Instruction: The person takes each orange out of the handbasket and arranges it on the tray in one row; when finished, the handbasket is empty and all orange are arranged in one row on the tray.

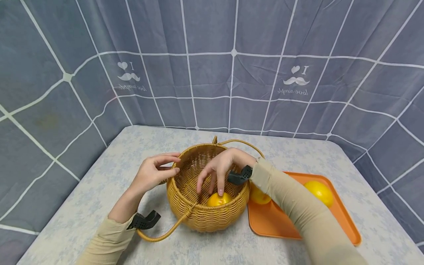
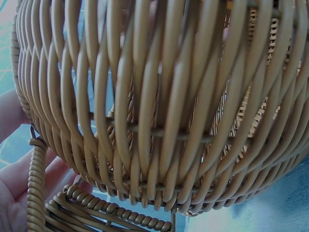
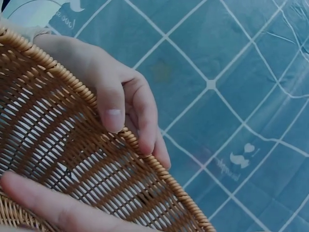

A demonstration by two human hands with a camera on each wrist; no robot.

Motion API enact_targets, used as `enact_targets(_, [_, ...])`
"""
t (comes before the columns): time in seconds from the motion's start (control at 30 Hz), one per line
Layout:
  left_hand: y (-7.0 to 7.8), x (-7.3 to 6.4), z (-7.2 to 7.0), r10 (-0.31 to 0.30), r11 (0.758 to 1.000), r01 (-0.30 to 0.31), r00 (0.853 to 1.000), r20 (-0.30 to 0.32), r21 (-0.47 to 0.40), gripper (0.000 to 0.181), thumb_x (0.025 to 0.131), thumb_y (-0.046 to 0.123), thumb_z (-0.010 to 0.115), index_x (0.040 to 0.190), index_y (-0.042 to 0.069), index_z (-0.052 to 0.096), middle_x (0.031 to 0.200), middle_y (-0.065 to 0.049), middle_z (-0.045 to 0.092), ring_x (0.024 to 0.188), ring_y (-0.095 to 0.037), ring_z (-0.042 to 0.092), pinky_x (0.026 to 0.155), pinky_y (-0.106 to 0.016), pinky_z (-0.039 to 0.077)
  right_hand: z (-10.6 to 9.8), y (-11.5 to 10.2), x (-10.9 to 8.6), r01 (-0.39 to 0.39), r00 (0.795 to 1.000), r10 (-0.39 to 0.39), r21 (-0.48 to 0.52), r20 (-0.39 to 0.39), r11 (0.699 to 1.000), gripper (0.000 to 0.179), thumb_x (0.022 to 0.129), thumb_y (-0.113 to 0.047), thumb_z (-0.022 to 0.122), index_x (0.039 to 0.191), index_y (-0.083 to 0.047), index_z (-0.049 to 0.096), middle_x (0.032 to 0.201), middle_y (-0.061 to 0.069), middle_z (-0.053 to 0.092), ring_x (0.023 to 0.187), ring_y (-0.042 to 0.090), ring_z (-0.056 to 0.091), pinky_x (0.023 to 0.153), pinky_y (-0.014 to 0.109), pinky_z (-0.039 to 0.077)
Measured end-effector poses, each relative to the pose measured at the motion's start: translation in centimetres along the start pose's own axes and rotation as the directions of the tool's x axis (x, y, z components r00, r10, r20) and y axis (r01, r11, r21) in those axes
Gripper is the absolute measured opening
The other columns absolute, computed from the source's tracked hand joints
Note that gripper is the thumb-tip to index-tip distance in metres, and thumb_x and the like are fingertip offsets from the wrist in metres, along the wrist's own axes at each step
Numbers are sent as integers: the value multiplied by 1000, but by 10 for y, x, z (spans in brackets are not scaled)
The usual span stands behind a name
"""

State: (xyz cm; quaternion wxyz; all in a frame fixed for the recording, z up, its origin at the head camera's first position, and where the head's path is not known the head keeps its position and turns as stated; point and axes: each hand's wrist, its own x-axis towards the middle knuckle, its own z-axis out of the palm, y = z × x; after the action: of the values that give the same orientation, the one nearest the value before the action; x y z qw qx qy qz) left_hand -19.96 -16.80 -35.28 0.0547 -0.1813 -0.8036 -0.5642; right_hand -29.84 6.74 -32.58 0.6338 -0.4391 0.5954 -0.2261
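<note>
A round wicker basket (image 1: 207, 217) with two thin handles stands on the table. My left hand (image 1: 154, 173) holds its left rim; the right wrist view shows that thumb over the inner side and the fingers beyond the rim. Down inside the basket reaches my right hand (image 1: 220, 167), its fingers loosely spread and pointing down. Below it a round yellow fruit (image 1: 218, 200) lies on the basket floor, partly covered by the front rim. One fingertip overlaps the fruit's top; I cannot tell whether it touches. The left wrist view is mostly filled by the basket's woven wall (image 2: 159, 96).
An orange tray (image 1: 275, 222) lies to the right, partly under my right forearm. On it are a yellow fruit (image 1: 319, 193) and, close beside the basket, another yellow fruit (image 1: 259, 195). A grey-blue checked curtain (image 1: 212, 73) hangs behind the pale patterned table (image 1: 132, 143).
</note>
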Motion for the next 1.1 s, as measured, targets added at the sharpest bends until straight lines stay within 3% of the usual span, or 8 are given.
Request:
enact_targets(0.2, [-1, 0, 0, -1, 1000, 1, 1000, 2, -2, 25, 82, 8, 70, 106, 0, 70, 125, -9, 59, 109, -25, 59, 82, -26, 53, 2, 0, 3, -46, 999, 46, 31, 16, 998, 61, 79, 16, 64, 135, 4, 43, 144, 18, 35, 114, 25, 57, 97, 40, 45])
enact_targets(0.5, [-2, -2, 0, 3, 1000, -3, 1000, 0, 9, 24, 82, 8, 71, 105, 1, 70, 124, -8, 60, 111, -21, 58, 83, -26, 53, 3, 2, 7, -43, 998, 43, 3, 47, 999, 64, 78, 17, 64, 137, 5, 42, 141, 24, 37, 113, 22, 56, 102, 50, 37])
enact_targets(0.87, [-2, -3, 1, 0, 1000, 0, 1000, 1, 2, 25, 82, 8, 71, 106, 0, 70, 125, -8, 60, 106, -24, 61, 81, -26, 53, 5, 2, 10, -84, 995, 83, 31, 51, 996, 67, 77, 19, 64, 139, 3, 41, 139, 10, 45, 109, 25, 59, 97, 38, 45])
enact_targets(1.1, [-2, -3, 0, -4, 1000, 4, 1000, 4, 0, 25, 82, 9, 71, 106, 0, 69, 125, -8, 59, 105, -25, 62, 81, -26, 53, 4, 1, 12, -96, 993, 92, 70, 69, 993, 66, 79, 24, 58, 139, 9, 36, 139, 18, 45, 104, 18, 60, 96, 37, 46])
